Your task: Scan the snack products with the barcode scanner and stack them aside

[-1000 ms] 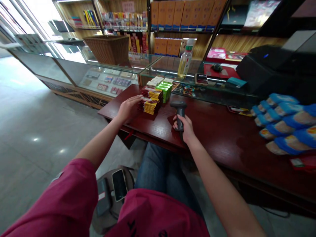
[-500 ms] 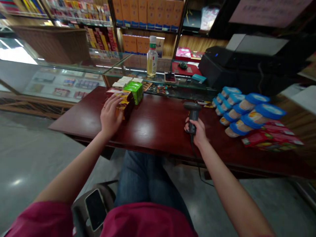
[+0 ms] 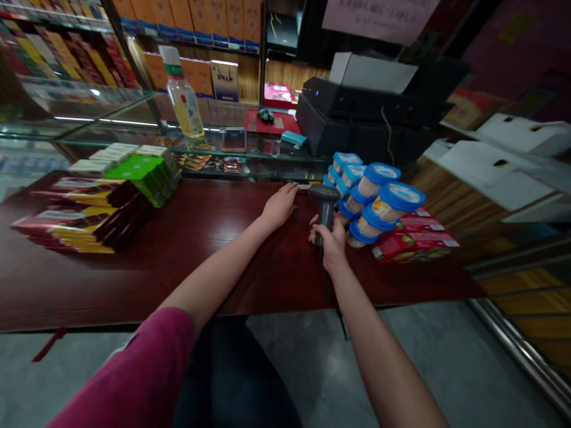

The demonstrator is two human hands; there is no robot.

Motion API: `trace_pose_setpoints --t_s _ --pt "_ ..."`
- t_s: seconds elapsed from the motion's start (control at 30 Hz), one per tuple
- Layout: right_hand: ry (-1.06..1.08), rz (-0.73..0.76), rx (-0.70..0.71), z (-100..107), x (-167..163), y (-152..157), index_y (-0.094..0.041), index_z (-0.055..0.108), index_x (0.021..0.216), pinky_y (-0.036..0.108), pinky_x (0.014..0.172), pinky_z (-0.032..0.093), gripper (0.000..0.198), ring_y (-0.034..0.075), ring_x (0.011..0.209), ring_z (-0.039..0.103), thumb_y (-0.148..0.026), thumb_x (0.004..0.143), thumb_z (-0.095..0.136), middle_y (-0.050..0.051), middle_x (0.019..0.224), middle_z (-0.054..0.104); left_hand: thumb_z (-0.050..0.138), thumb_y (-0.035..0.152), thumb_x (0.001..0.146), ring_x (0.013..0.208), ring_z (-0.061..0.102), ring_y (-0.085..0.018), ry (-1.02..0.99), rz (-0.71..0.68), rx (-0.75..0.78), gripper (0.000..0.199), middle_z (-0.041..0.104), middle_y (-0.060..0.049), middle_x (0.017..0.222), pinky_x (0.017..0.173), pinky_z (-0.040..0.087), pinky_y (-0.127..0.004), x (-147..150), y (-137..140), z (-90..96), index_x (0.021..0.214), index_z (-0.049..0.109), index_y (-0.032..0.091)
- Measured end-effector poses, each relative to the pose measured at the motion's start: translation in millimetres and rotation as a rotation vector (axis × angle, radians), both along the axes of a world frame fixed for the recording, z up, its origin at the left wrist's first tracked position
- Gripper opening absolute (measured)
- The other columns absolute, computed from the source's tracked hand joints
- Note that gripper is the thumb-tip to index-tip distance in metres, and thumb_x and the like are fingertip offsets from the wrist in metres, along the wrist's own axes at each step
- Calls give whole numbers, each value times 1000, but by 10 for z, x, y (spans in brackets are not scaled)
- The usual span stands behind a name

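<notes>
My right hand (image 3: 331, 241) is wrapped round the handle of a dark grey barcode scanner (image 3: 325, 208), held upright over the dark red table. Its cord hangs down past my wrist. My left hand (image 3: 280, 207) reaches across the table, fingers stretched out, just left of the scanner. Its fingertips are at a thin, flat, light-coloured item (image 3: 304, 187) near the table's back edge; whether they touch it I cannot tell. Stacked tubs with blue lids (image 3: 375, 205) stand right behind the scanner. Far to the left lie stacked maroon and yellow packs (image 3: 84, 217).
Green packs (image 3: 145, 172) and white boxes (image 3: 111, 156) sit behind the maroon stack. Red packs (image 3: 414, 241) lie right of the tubs. On the glass counter stand a tall bottle (image 3: 185, 101), a phone (image 3: 234, 139) and a teal item (image 3: 293, 139), beside a black machine (image 3: 352, 119).
My left hand has left the maroon and yellow packs and swung right, close to the scanner. The view has turned right. My right hand still holds the scanner.
</notes>
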State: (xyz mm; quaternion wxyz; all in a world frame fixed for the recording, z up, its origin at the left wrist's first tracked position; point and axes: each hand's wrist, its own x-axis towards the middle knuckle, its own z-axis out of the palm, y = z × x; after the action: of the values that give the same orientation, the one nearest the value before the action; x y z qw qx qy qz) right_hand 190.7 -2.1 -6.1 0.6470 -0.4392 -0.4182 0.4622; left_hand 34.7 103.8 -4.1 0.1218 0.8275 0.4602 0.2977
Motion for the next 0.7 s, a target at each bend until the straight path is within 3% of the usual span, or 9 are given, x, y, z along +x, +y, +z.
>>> trace_pose_setpoints --t_s 0.1,0.2,0.3,0.43,0.53,0.6,0.7 --pt "35 10 -22 -7 8 25 -25 54 97 24 44 46 33 6 46 48 -25 67 68 -7 81 64 64 0 90 155 44 -32 -56 37 -51 57 49 -25 162 129 35 -49 221 341 -17 146 58 7" --pt "85 -36 -31 -13 30 38 -25 54 94 24 44 46 28 6 47 47 -27 69 66 -6 81 62 64 2 92 149 52 -33 -61 64 -105 47 57 -21 157 126 40 -48 296 560 -53 138 66 12" --pt "103 -59 -42 -8 36 37 -25 55 93 24 44 46 27 6 48 47 -26 68 66 -5 82 62 65 7 95 140 61 -34 -24 73 -81 32 68 -19 143 120 46 -47 295 598 -59 124 74 15" --pt "105 -59 -32 39 24 2 -24 56 92 25 44 48 25 7 48 48 -25 69 66 -5 83 62 59 21 103 120 71 -35 -84 138 -31 22 77 -20 119 111 50 -47 164 443 -13 116 76 15" --pt "107 6 -26 92 5 -56 -25 57 95 24 43 47 28 7 48 49 -23 70 69 -4 86 63 56 26 105 107 74 -29 -355 236 -77 23 79 -13 107 104 55 -40 -45 301 -2 113 76 18" --pt "87 98 -21 112 -16 -102 -25 58 97 24 42 46 29 7 48 50 -22 70 71 -4 87 64 53 25 106 94 76 -23 -627 261 -242 24 79 -9 99 93 61 -35 -203 222 -16 109 75 17" --pt "4 240 -4 89 -53 -153 -25 61 97 24 39 44 26 7 46 48 -25 75 75 -3 87 66 55 25 106 77 75 -16 -976 175 -549 21 78 -6 91 81 65 -31 -402 117 -45 107 73 14"
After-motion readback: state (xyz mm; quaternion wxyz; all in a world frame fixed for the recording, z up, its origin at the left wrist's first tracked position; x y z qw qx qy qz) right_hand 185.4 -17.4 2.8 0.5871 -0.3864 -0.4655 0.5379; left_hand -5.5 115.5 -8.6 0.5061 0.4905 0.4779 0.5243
